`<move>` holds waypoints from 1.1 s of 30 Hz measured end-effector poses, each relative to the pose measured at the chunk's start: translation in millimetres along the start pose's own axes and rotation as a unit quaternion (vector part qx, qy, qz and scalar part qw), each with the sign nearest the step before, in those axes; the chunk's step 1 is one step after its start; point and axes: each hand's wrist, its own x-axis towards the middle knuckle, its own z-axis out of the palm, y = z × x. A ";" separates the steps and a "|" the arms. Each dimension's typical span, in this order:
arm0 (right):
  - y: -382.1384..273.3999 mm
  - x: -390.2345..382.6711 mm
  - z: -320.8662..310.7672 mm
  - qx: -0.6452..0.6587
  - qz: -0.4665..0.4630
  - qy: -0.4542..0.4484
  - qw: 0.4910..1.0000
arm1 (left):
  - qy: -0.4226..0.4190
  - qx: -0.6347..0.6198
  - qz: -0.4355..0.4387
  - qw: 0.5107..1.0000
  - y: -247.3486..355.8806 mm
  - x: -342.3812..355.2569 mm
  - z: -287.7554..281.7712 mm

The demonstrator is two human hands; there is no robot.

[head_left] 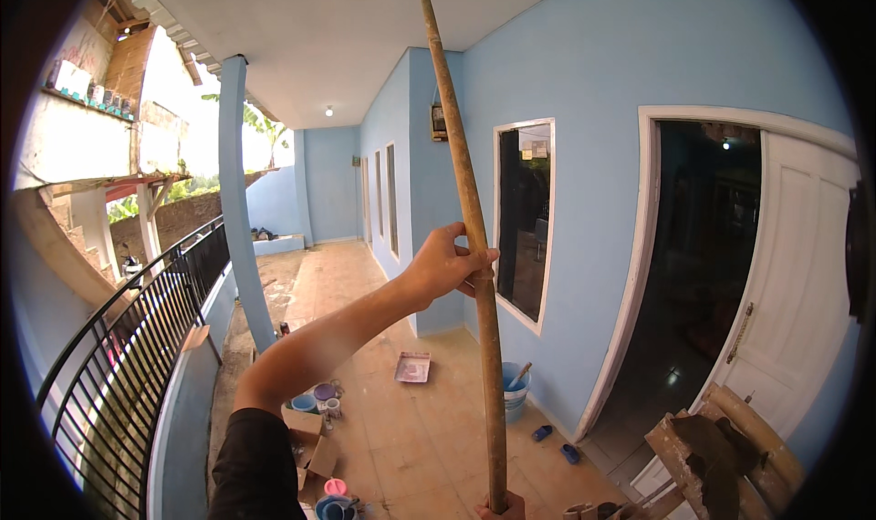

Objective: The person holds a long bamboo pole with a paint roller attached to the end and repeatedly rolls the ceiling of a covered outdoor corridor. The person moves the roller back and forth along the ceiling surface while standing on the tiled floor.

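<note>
A long bamboo pole (462, 162) runs upright, slightly tilted, from the bottom of the view past the top edge, across the porch ceiling and the blue wall. My left hand (454, 263) grips it around its middle, with the forearm and black sleeve coming from the lower left. My right hand (500, 507) is wrapped round the pole low down at the bottom edge, mostly cut off by the frame. The pole's upper end is out of view.
Black railing (119, 328) and blue post (237, 192) stand left. Paint tray (412, 367), buckets (515, 401), cardboard boxes (315, 452) and sandals (557, 442) lie on the tiles. Wooden furniture (721, 452) sits lower right near an open doorway (693, 246); a window (522, 219) is beside it.
</note>
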 end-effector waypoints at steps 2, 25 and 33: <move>16.8 -49.4 -26.5 -0.021 0.010 0.018 1.000 | -0.041 -0.021 -0.003 0.999 1.2 -38.0 38.4; 134.2 -313.3 -53.6 -0.414 0.451 0.174 0.771 | -0.113 -0.283 -0.600 0.739 -502.5 -307.3 254.1; 167.8 -122.2 -6.7 -0.368 0.574 0.076 0.728 | -0.092 -0.247 -0.662 0.702 -652.8 -260.9 191.4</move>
